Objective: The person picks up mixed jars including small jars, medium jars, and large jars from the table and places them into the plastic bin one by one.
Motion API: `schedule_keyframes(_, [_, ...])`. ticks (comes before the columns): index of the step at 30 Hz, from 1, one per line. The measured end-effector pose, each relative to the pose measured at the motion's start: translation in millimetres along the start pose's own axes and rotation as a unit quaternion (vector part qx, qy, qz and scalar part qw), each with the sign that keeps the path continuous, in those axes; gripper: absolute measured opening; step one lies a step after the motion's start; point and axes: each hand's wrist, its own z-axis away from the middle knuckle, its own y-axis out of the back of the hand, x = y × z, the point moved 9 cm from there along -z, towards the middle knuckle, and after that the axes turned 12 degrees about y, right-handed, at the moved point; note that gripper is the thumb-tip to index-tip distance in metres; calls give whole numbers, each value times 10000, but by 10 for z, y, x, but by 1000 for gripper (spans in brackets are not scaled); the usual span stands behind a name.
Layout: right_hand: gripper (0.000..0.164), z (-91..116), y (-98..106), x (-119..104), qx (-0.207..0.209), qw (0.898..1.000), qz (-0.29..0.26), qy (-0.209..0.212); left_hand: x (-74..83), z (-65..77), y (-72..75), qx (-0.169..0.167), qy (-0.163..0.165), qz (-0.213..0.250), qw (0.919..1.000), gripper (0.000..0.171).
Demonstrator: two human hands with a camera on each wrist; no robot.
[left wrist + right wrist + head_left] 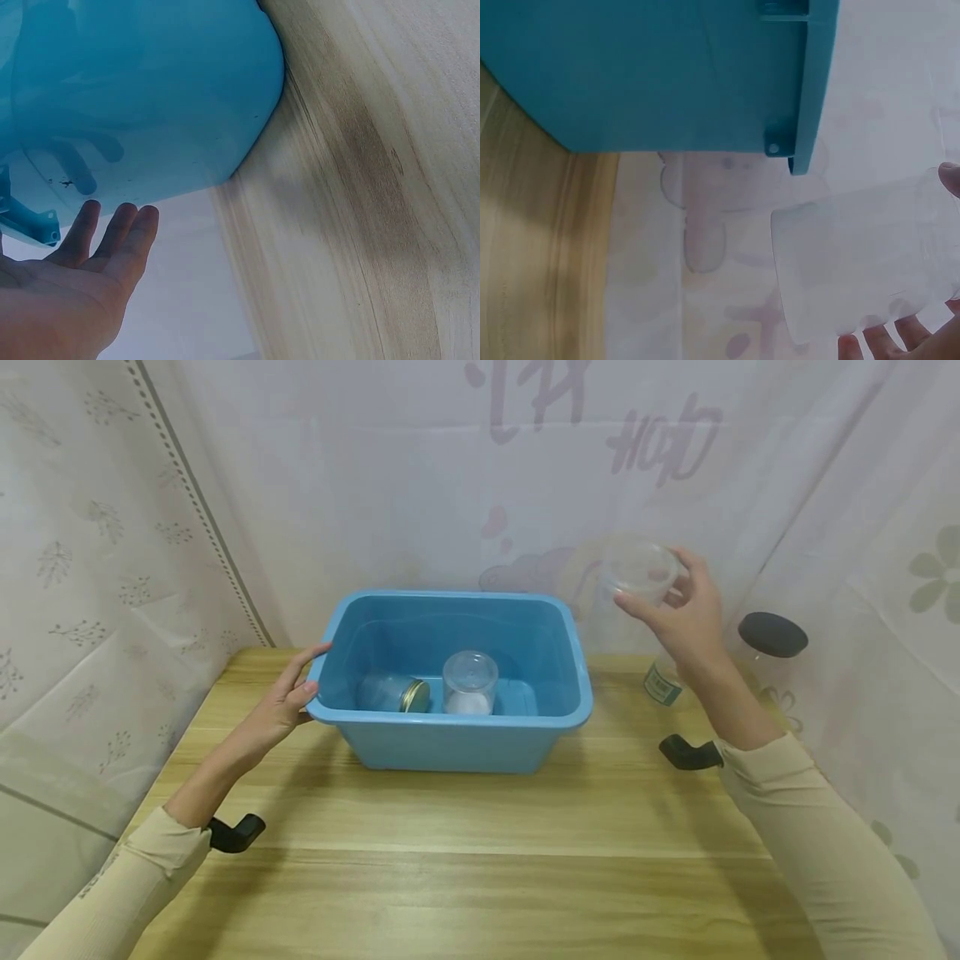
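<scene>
A light-blue plastic tub [450, 745] stands on the wooden table. My left hand [276, 708] holds its left rim, the thumb by the top edge; in the left wrist view the other fingers [132, 251] reach out beside the outer wall. My right hand [692, 614] grips a clear plastic jar [855, 259] above the table, to the right of the tub. Inside the tub, a clear jar with a gold lid [415, 697] lies on its side. Next to it is another clear jar [470, 681], with something white at its lower part.
Behind my right forearm stand a container with a green-and-white label [662, 683] and a clear jar with a black lid [772, 635]. Printed white curtains [420, 493] hang behind and at both sides of the table [480, 893].
</scene>
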Motion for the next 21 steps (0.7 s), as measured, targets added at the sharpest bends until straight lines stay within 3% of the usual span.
schedule_keyframes(21, [83, -115, -105, -401, -7, 9980, 236, 589, 0, -3, 0, -17, -9, 10, 10000, 53])
